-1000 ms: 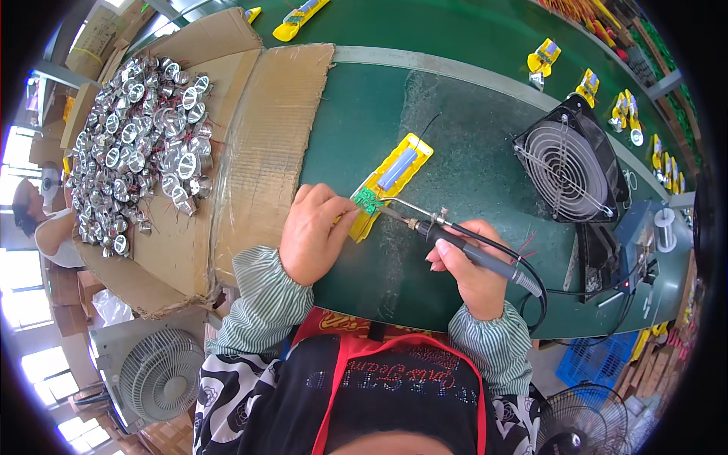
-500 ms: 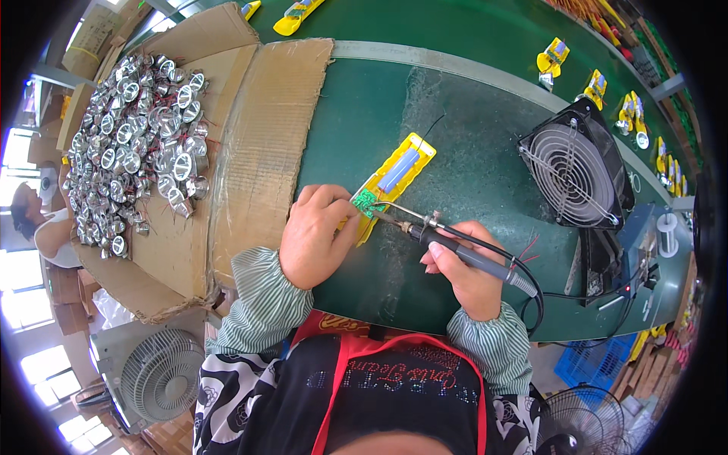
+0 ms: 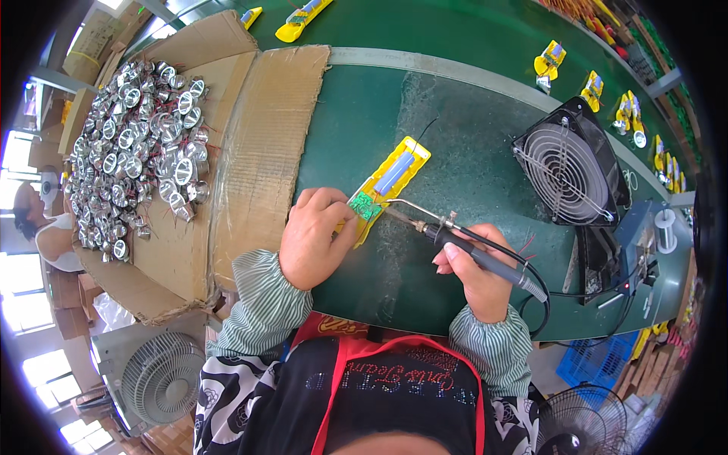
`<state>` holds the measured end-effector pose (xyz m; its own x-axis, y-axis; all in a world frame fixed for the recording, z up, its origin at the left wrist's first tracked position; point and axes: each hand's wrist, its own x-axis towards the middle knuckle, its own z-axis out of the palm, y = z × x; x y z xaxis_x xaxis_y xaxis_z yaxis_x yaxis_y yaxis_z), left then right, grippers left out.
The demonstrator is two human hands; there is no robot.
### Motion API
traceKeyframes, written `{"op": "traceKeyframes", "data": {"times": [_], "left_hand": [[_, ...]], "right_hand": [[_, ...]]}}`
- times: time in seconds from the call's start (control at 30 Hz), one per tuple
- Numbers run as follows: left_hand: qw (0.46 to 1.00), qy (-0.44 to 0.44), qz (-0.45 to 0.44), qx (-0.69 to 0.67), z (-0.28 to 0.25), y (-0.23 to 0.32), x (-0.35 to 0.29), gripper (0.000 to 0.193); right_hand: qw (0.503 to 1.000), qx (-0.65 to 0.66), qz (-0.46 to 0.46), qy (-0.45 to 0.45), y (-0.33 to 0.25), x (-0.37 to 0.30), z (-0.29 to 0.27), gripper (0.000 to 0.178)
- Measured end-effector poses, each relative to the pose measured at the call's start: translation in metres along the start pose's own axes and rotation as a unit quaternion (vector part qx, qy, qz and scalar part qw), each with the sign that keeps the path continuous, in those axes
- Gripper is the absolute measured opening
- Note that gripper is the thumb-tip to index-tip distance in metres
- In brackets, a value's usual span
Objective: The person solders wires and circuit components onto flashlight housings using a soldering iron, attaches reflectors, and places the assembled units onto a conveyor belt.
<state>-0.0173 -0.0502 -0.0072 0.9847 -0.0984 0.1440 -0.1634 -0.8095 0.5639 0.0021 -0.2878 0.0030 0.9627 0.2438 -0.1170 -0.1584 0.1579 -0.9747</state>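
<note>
A yellow plastic casing [image 3: 419, 149] lies slanted on the green bench, with a blue cylindrical battery [image 3: 394, 174] in it and a small green circuit board [image 3: 365, 205] at its near end. A thin black wire sticks out beyond the far end. My left hand [image 3: 315, 236] is closed at the casing's left side, fingertips against the board's edge and covering part of the near end. In my right hand [image 3: 482, 277] is a soldering iron [image 3: 494, 265], gripped like a pen. Its tip and the thin curved metal tube clamped to it point at the board, the tip slightly apart from it.
An open cardboard box [image 3: 262, 152] of silver reflector cups [image 3: 125, 163] stands at the left. A black square fan [image 3: 569, 171] sits at the right, near a solder spool [image 3: 666, 231]. More yellow casings [image 3: 550, 61] lie on the far green surface. The iron's cable [image 3: 544, 303] loops beside my right wrist.
My right hand and the soldering iron have shifted slightly right, drawing the tip back from the board. My left hand keeps its place on the casing.
</note>
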Motion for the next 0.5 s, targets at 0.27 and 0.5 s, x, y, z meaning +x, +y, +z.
{"op": "traceKeyframes", "data": {"times": [0.27, 0.5], "left_hand": [[1.0, -0.005, 0.015, 0.02, -0.004, 0.003, -0.005, 0.013], [0.994, -0.055, 0.035, 0.088, -0.004, 0.011, -0.007, 0.037]], "right_hand": [[0.999, -0.018, 0.016, 0.032, -0.005, -0.008, -0.016, 0.014], [0.998, -0.025, 0.017, 0.053, -0.005, -0.009, -0.027, 0.015]]}}
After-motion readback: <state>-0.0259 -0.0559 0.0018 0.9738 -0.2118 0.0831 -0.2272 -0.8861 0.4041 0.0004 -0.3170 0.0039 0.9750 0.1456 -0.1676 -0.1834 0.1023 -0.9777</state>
